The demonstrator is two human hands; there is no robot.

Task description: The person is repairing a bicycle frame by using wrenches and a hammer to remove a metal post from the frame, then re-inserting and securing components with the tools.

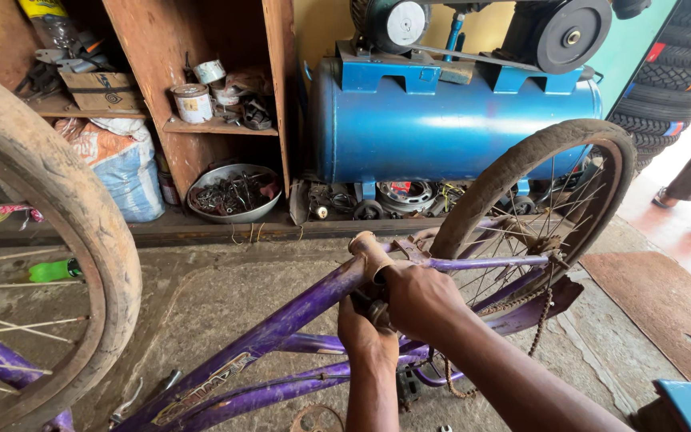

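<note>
In the head view, a purple bicycle frame (297, 308) is seen lying upturned on the concrete floor (225, 296), wheels up, probably so its underside can be reached. The right hand (417, 300) is closed around the frame's tube just beside the seat post end (365, 246); the left hand (365, 336) is clamped just below it, on a dark part that cannot be made out. Two wheels are counted: the rear wheel (541, 188) beyond the frame, the front wheel (57, 216) at its left. One blue compressor tank (449, 128) stands behind the frame, and one metal bowl (235, 196) of scrap sits left of the tank.
</note>
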